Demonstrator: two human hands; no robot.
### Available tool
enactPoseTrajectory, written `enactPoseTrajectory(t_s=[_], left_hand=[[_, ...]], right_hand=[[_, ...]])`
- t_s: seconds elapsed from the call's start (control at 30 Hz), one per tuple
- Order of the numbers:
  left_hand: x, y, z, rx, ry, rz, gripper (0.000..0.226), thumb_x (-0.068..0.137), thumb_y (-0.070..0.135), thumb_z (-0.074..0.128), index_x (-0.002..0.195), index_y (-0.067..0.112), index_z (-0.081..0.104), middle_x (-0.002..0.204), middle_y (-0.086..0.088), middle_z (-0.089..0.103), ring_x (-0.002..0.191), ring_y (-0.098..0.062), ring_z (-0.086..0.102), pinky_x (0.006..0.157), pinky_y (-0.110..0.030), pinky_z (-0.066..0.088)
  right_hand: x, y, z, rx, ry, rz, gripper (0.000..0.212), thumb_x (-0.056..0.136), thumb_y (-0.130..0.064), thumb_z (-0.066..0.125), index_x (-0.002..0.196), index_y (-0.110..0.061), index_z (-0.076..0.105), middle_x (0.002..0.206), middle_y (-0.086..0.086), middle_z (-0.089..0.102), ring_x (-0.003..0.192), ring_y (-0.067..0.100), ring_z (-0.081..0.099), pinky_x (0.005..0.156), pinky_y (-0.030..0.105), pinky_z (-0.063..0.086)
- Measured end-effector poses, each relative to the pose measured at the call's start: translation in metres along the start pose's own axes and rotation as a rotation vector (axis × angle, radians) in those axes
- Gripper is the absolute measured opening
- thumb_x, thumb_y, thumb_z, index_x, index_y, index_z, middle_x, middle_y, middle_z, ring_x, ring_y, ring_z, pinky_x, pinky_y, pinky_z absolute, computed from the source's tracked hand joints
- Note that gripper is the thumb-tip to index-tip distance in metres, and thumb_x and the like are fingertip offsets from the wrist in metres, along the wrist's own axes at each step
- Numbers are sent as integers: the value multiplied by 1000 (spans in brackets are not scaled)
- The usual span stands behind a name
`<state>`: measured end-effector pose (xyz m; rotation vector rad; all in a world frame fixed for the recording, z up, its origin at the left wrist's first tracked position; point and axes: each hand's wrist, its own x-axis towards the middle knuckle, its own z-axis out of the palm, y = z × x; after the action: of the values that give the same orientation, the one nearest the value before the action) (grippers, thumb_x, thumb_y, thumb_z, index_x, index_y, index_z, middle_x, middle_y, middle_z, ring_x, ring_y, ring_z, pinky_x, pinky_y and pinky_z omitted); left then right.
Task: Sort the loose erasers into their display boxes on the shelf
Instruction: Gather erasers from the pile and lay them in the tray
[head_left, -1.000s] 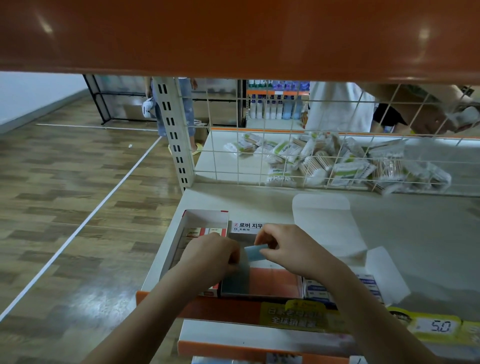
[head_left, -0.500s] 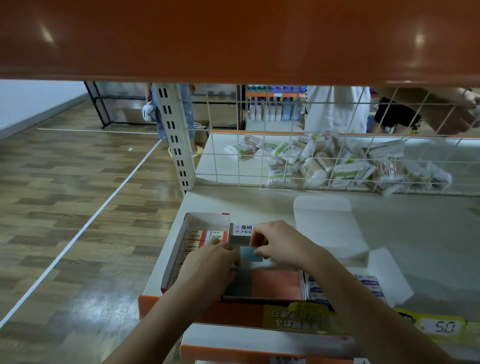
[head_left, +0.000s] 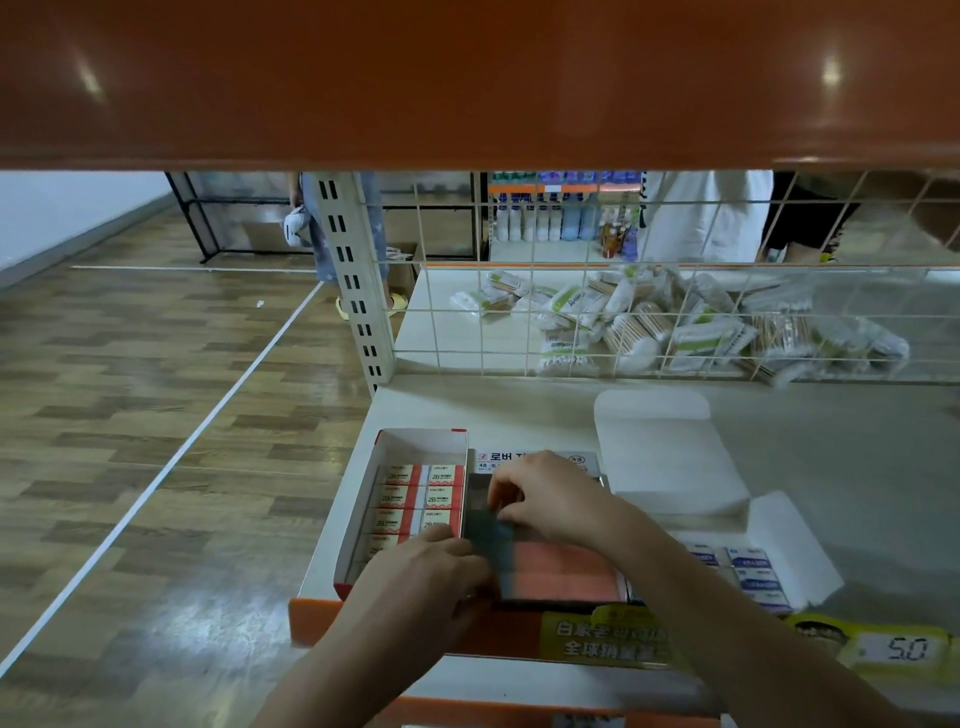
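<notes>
On the shelf (head_left: 519, 410), both hands pinch one dark eraser (head_left: 491, 535) over the middle display box (head_left: 566, 577), left hand (head_left: 421, 582) nearer, right hand (head_left: 550, 499) beyond, its long axis apparently running front-to-back along the left column.

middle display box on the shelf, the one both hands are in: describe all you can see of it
The middle display box is an open, dark-walled tray at the shelf's front edge, between a white box of 2B erasers and a box of blue-labelled erasers. Its upright back flap carries Korean print. Inside lie dark teal erasers on the left, salmon pink ones on the right. The left hand and right hand press on the teal row; details are blurred.
</notes>
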<state>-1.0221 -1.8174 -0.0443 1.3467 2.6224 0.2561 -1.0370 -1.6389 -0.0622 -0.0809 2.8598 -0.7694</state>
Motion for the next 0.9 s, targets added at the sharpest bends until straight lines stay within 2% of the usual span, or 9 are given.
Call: enactPoseTrajectory(t_s=[0.13, 0.27, 0.4, 0.5, 0.57, 0.7, 0.9], left_hand=[[2, -1, 0, 21, -27, 23, 28, 97, 36, 42, 122, 31, 52, 127, 15, 51, 118, -4, 39, 92, -17, 37], [8, 0, -5, 39, -62, 48, 31, 96, 38, 44, 125, 33, 51, 131, 15, 48, 121, -5, 39, 94, -19, 37], [23, 2, -20, 42, 46, 96, 28, 95, 38, 45, 121, 35, 55, 131, 18, 48, 120, -5, 41, 94, -18, 35], [48, 7, -32, 117, 109, 116, 30, 96, 42, 39, 123, 37, 50, 130, 16, 48, 116, -4, 41, 96, -20, 36], [73, 15, -39, 157, 141, 135, 31, 96, 44, 39, 125, 36, 48, 131, 15, 47, 117, -6, 41, 97, -22, 35], [125, 52, -45, 202, 190, 200, 42, 93, 48, 42, 133, 34, 42, 136, 11, 44, 126, -13, 37, 103, -30, 32], [196, 149, -39, 234, 175, 422, 47, 93, 49, 44, 134, 27, 42, 135, 3, 46, 125, -21, 39, 100, -35, 35]], right_hand=[[0, -1, 5, -78, 18, 3, 20, 87, -18, 61, 107, -18, 64, 112, 1, 63, 103, 16, 57, 83, 25, 42], [1, -6, 11, -188, 60, -2, 19, 88, -16, 58, 106, -14, 64, 109, 5, 64, 100, 20, 57, 81, 28, 42], [-2, -5, 2, -207, 122, -12, 19, 87, -15, 57, 104, -13, 64, 106, 6, 62, 98, 22, 58, 80, 31, 44], [-15, 8, -22, -178, 248, 3, 20, 88, -14, 56, 107, -15, 63, 106, 5, 63, 96, 20, 57, 76, 27, 40], [-27, 23, -42, -194, 339, 34, 26, 88, -13, 55, 114, -17, 60, 112, 4, 61, 101, 18, 55, 80, 26, 39], [-66, 67, -80, -234, 476, 191, 33, 89, -21, 58, 122, -19, 53, 122, 2, 52, 116, 17, 45, 94, 30, 38], [-153, 143, -114, -255, 554, 476, 40, 89, -24, 57, 128, -18, 49, 127, 5, 50, 121, 21, 42, 98, 31, 37]])
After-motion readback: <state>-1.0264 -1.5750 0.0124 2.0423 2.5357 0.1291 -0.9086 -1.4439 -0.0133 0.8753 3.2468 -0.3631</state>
